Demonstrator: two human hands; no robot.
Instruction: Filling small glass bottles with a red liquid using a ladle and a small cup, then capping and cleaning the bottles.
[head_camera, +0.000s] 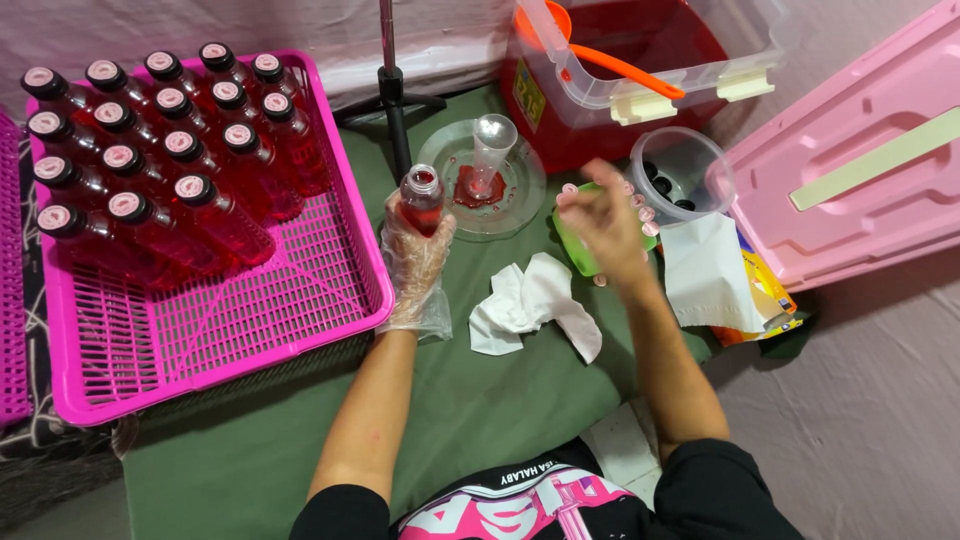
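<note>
At 9 o'clock from the blurred, loosely curled, empty right hand, the gloved left hand grips an uncapped red bottle upright, with the green dish of caps directly beneath the right hand.

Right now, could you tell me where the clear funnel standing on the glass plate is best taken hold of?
Probably by the funnel's wide upper rim, coming from above: it stands upright, narrow end down in red liquid on the glass plate, leaving the top clear.
</note>
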